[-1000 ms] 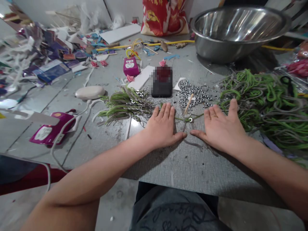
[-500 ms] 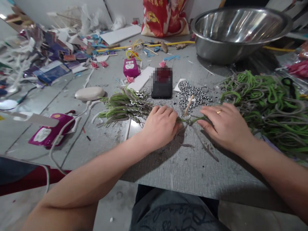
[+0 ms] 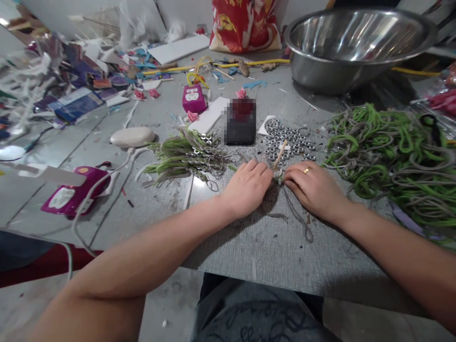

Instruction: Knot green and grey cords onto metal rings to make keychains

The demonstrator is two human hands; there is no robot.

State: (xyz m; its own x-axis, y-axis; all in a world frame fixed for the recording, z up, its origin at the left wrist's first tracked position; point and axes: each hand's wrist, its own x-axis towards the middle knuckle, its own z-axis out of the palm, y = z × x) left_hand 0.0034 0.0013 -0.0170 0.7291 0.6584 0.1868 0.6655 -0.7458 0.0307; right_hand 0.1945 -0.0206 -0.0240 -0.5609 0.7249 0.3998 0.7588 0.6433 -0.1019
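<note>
My left hand (image 3: pixel 249 186) and my right hand (image 3: pixel 315 189) are close together over the table, fingers curled on a green and grey cord (image 3: pixel 292 204). Between them is a small knot of the cord, partly hidden by my fingers. Grey ends of the cord trail on the table toward me. A thin wooden stick (image 3: pixel 280 154) stands tilted just behind the knot. Beyond it lies a pile of small silver metal rings (image 3: pixel 285 137). Left of my left hand sits a bundle of green and grey cords (image 3: pixel 181 156) with metal rings at one end.
A heap of loose green and grey cords (image 3: pixel 388 156) covers the right side. A steel bowl (image 3: pixel 342 76) stands behind it. A dark phone (image 3: pixel 240 130), a white oval case (image 3: pixel 131 137) and a purple box with cables (image 3: pixel 71 197) lie on the table. Scraps fill the back left.
Both hands have drawn together around the knot, the right moving left and the left moving slightly right. The stretch of cord between them is now mostly covered.
</note>
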